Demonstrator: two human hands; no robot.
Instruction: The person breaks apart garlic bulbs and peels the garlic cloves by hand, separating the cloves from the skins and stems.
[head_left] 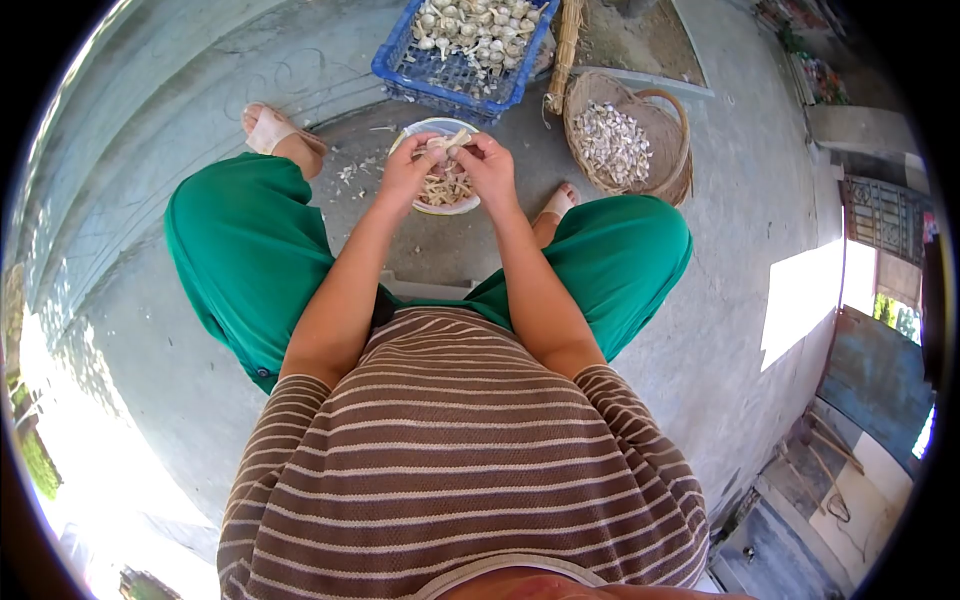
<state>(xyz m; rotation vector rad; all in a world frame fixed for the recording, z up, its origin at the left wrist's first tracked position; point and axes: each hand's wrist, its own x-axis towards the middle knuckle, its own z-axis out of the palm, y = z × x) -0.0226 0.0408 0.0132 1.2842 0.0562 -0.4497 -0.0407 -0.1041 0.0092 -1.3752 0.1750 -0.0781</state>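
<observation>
Both hands meet above a white bowl [460, 208] that holds stem and skin scraps. My left hand [407, 170] is closed, its thumb and fingers pinching a pale garlic piece [455, 141] from the left side. From the right, my right hand [487, 168] pinches the same piece, fingers curled over it. Beyond the bowl a blue plastic crate [440, 95] holds many whole garlic bulbs [480, 30]. To the right, a wicker basket [668, 150] contains a heap of loose garlic cloves [612, 145].
Garlic skins [352, 172] lie scattered on the concrete floor left of the bowl. A straw bundle [565, 50] stands between crate and basket. My knees flank the bowl, with a sandalled foot [280, 135] at the left. A metal gate [875, 370] is far right.
</observation>
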